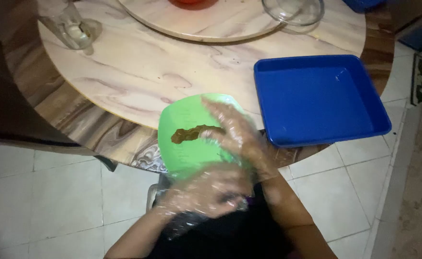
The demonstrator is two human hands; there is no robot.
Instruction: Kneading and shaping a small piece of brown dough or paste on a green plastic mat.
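— Hands first, from the head camera: what are they doing?

— Both wear thin clear plastic gloves. The left hand [206, 189] sits low in the picture, fingers curled around the near rim of a green bowl [192, 139], clamped on it from below. The forearm runs down toward the bottom left.

— And the other one?

— The right hand [237, 134] reaches in from the lower right, wrist bent, palm turned down into the bowl. Its fingers are spread and lie across the inside of the bowl, the fingertips [211, 132] touching a brown paste [192, 134]. It presses rather than grips; I cannot tell whether anything is pinched under it.

— Where is the bowl itself?

— Held off the table, over the near edge of the round marbled table [139, 72], tipped so its open mouth faces up toward the camera.

— How does the paste lie?

— As a smear stretched left to right, its long axis nearly level, rising a little toward the right where the fingers meet it.

— What else is nearby?

— A blue square tray [364, 124] sits just to the right of the bowl, hanging partly past the table's edge. Farther back there is a raised turntable [211, 21] with a clear glass lid [292, 12] on it, and a clear glass object [74, 29] at the far left. Pale floor tiles [52, 201] lie below.
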